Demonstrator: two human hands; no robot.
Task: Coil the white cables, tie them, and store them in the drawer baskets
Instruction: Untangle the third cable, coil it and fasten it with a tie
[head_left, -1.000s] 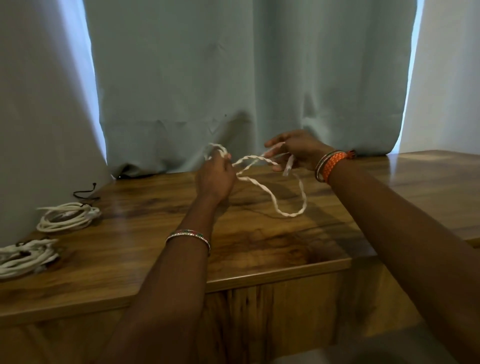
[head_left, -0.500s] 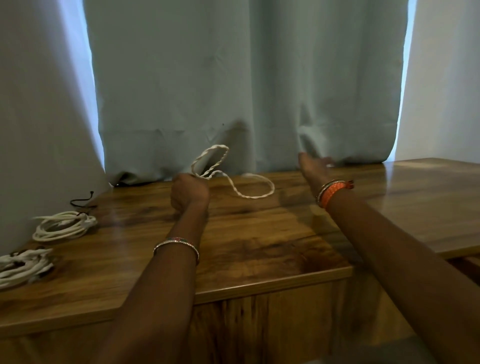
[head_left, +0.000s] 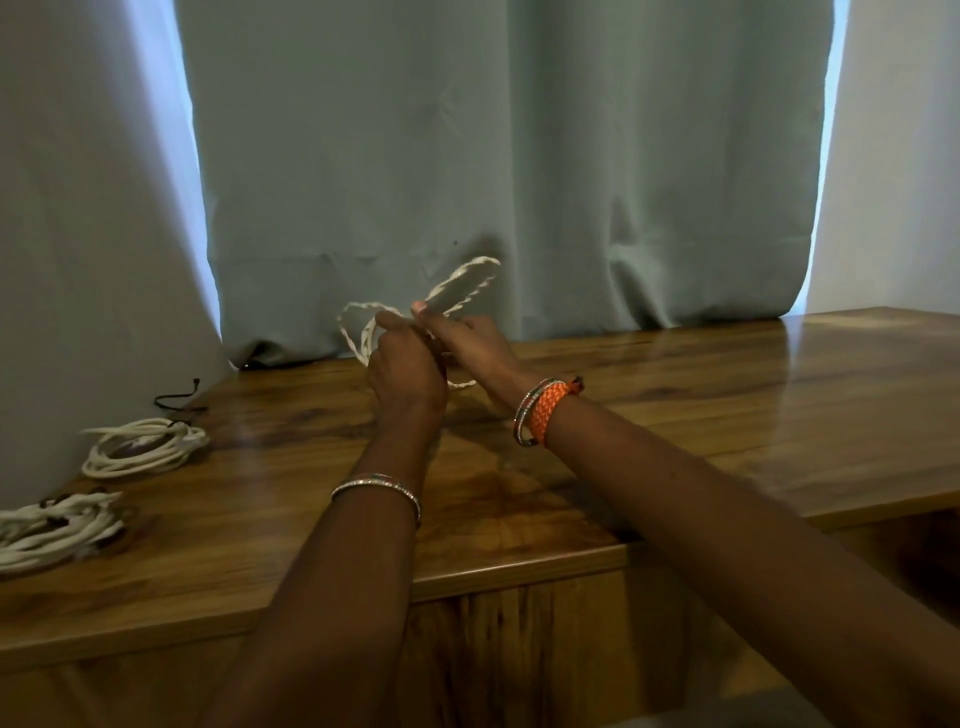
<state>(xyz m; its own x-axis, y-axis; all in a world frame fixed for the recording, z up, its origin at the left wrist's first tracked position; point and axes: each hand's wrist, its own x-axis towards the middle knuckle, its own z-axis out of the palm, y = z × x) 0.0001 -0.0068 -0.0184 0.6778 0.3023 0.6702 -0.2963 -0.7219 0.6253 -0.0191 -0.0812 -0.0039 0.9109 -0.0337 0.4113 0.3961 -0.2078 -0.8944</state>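
Observation:
A white braided cable is held in loops above the wooden top, near the curtain. My left hand grips the loops from the left, fingers curled round them. My right hand meets it from the right and pinches the cable, one loop rising above its thumb. A short stretch of cable hangs below both hands. At the left edge lie two coiled white cables: one round coil and a nearer bundle with dark ties.
A loose black tie lies behind the round coil. A grey-blue curtain hangs along the back edge of the top. The wooden cabinet front drops below the near edge. No drawer baskets are in view.
My right hand, apart and flat half a second ago, has come back left to meet my left hand on the cable. The long trailing loop has been gathered into the coil.

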